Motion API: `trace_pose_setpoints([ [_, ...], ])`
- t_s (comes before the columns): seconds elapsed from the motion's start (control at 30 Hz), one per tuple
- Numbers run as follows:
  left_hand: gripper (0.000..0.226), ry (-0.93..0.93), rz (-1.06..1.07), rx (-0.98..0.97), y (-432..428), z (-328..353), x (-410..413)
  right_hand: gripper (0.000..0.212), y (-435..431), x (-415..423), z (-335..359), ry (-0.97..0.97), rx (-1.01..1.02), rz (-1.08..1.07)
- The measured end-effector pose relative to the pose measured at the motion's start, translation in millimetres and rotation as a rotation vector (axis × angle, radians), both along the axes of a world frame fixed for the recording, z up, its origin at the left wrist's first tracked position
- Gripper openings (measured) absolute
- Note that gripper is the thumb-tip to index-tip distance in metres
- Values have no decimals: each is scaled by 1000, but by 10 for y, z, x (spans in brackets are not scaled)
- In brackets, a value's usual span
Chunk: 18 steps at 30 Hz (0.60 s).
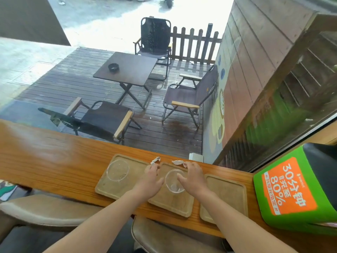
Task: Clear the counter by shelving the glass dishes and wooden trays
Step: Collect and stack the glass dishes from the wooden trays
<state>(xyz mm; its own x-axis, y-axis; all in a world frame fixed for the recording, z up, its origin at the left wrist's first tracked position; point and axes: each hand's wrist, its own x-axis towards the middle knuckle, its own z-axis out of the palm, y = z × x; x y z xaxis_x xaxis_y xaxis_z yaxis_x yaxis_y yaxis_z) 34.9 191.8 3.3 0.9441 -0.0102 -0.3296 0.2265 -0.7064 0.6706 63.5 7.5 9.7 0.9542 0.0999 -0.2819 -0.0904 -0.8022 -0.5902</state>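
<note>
Wooden bench (54, 152) carries three trays; left hand (150, 180) and right hand (193, 177), grips open, flank the middle glass dish (174, 181).

Your counter (54, 152) is orange-brown wood with visible grain. Three trays on it (109, 187) (171, 205) (228, 189) are paler tan wood. Both glass dishes (118, 170) (174, 181) are clear, colourless. Paper scraps (155, 160) at the far edge are white. The box (291, 185) on your right is green, with an orange panel printed in white characters, black top. Stools (45, 210) are beige.
</note>
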Motion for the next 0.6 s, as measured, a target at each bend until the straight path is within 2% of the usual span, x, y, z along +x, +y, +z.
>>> trace_pose_setpoints([
  [0.1,32,-9,28,-2,178,57,-35,46,323,9,105,-65,37,69],
  [0.27,17,161,-37,-7,573,-48,-296,24,857,-74,80,-23,95,226],
  [0.4,17,289,14,29,959,-181,-508,37,1160,-104,-103,50,108,249],
  [0.6,20,348,114,33,1474,-351,-585,52,1459,-87,-399,196,63,213],
])
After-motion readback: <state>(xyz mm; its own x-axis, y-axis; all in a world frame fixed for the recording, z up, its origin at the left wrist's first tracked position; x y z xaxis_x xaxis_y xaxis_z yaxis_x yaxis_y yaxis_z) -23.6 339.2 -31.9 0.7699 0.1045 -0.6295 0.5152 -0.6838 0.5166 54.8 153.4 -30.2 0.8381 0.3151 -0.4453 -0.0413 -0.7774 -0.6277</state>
